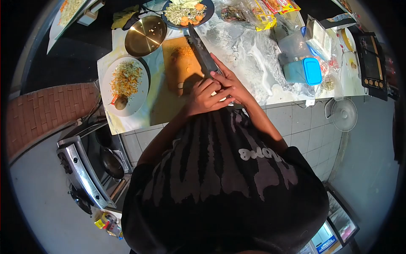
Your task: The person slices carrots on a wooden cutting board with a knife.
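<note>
My right hand [232, 84] is closed around a large knife [204, 53], with a finger along the blade, whose tip points away from me. Close against it, my left hand [208, 96] has its fingers curled around a small pale piece [214, 92]; its kind is hard to make out. Both hands are at the near edge of the table, in front of my chest. Just beyond them lies an orange-brown cutting board [171, 70] with small orange shreds on it, partly in shadow.
At left, a white plate [141, 91] holds finely chopped white and orange food. A shiny round pan [146, 36] and a dark plate [207, 20] of sprouts and carrot pieces sit behind. A blue-lidded container [312, 71] stands right; a stove [84, 171] is lower left.
</note>
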The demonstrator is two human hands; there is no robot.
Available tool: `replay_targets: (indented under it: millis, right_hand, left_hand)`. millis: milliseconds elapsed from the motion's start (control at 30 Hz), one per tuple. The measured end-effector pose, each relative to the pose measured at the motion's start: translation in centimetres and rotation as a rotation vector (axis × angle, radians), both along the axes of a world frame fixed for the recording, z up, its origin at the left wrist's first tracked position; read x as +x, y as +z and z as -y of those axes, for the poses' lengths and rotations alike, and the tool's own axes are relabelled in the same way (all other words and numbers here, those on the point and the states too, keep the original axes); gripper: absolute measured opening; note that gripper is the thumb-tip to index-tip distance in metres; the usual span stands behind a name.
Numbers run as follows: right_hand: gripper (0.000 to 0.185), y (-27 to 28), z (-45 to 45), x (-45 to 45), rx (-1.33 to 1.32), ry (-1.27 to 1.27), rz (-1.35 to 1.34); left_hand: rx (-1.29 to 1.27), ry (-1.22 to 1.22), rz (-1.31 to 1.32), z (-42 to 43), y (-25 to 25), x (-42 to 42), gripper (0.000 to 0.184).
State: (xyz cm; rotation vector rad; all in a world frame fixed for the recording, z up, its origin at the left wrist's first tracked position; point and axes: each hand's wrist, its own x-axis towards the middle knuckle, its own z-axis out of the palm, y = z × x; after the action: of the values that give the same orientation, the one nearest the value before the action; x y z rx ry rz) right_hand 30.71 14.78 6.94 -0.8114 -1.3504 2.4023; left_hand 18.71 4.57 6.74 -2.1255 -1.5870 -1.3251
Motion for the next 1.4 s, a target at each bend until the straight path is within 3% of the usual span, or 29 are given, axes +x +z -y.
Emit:
replay_targets:
  millis: [233, 333, 433, 533, 633, 933, 1000, 1100, 1400]
  right_hand:
    - [0.074, -0.7, -0.2, -0.6, 0.199, 0.001, 0.017]
    - [0.073, -2.6, -0.3, -1.2, 0.576, -0.047, 0.037]
    - [0.072, -3.4, -0.3, -1.8, 0.828, -0.149, -0.118]
    - [0.073, -1.3, 0.0, -1.1, 0.689, -0.11, -0.07]
    - [0.073, 0.5, 0.2, -0.6, 0.36, -0.039, -0.008]
    - [0.074, -0.2, -0.1, -0.9, 0.5, -0.066, -0.015]
    - [0.073, -0.1, 0.0, -1.0, 0.651, -0.121, 0.006]
    - [0.073, 0.2, 0.0, -1.0, 0.535, -0.107, -0.016]
    - [0.074, 0.3, 0.1, -1.2, 0.52, -0.092, -0.049]
  left_hand:
    - [0.04, -0.145, -0.091, 0.3, 0.6, 0.1, 0.04]
    - [0.051, -0.154, -0.113, 0.4, 0.3, 0.1, 0.042]
    - [0.044, -0.157, -0.115, 0.4, 0.6, 0.1, 0.041]
    - [0.039, -0.111, -0.087, 0.3, 0.9, 0.1, 0.037]
    - [0.061, -0.066, 0.0, 0.2, 0.4, 0.2, 0.034]
    - [0.087, -0.007, 0.035, 0.7, -1.1, -0.2, 0.024]
    - [0.112, 0.075, 0.023, 0.7, -1.3, -0.3, 0.029]
    - [0.134, 0.026, 0.001, 0.8, -1.3, -0.3, 0.028]
    - [0.11, -0.051, 0.018, 0.5, -0.7, 0.1, 0.02]
